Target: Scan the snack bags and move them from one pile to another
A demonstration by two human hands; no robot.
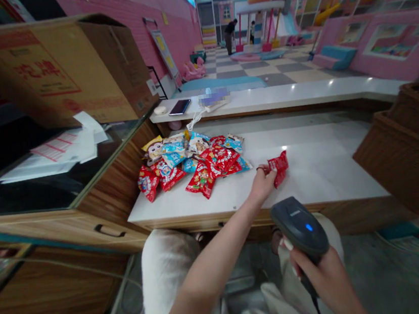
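My left hand (263,183) reaches over the white counter (321,168) and pinches a red snack packet (279,167), held just above the surface, to the right of the pile. My right hand (323,273) sits low near my lap, wrapped round the grip of a black barcode scanner (299,226) with a blue light on top; its head points toward the packet. A pile of red, blue and yellow snack packets (191,162) lies on the counter's left part.
A large cardboard box (68,67) and papers (60,152) rest on the glass-topped cabinet at left. A phone (179,107) lies on the raised white ledge behind. Wicker baskets (411,152) stand at right. Two people stand far off in the play area.
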